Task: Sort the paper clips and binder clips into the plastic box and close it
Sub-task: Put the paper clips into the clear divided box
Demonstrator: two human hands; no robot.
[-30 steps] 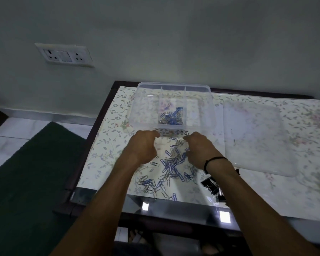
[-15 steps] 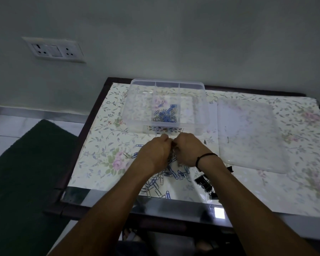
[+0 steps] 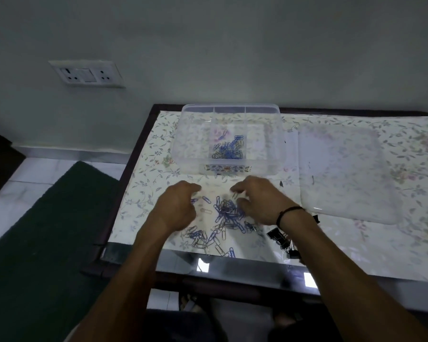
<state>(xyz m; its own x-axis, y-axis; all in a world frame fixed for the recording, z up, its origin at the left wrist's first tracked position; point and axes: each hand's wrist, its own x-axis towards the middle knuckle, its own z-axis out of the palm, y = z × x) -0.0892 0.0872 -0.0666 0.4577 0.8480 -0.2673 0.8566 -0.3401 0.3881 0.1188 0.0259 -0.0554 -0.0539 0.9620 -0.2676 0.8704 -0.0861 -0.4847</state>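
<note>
Paper clips (image 3: 226, 215): your loose heap lies on the counter between your two hands, with stragglers trailing toward the near edge. They should be light, thin and slippery on the glossy cover, and prone to hooking together, so I'd pinch small tangles from above or rake them into a cupped palm.
Sorted clips (image 3: 229, 150): a small batch already sits in the middle compartment of the plastic box.
Binder clips (image 3: 281, 239): the black cluster lies just beside your right wrist, close to the near edge. Stiffer and heavier by the look of them; take each by its body or wire handles.
Plastic box (image 3: 265, 144): clear, open, just beyond the heap; the side compartments look bare. Likely light enough to skid if bumped.
Lid (image 3: 344, 174): lies flat to the right of the box, touching nothing else I can see.
Left hand (image 3: 176, 208): your grip is loosely curled over the left of the heap; I cannot tell whether it holds a clip.
Right hand (image 3: 262, 201): fingers curled down over the heap, and one clip seems to dangle from the fingertips.
Edges: the nearest clips lie almost at the counter (image 3: 356, 255) rim, so sweep away from yourself.
Open room: bare cover lies left of the heap and in front of the lid.
</note>
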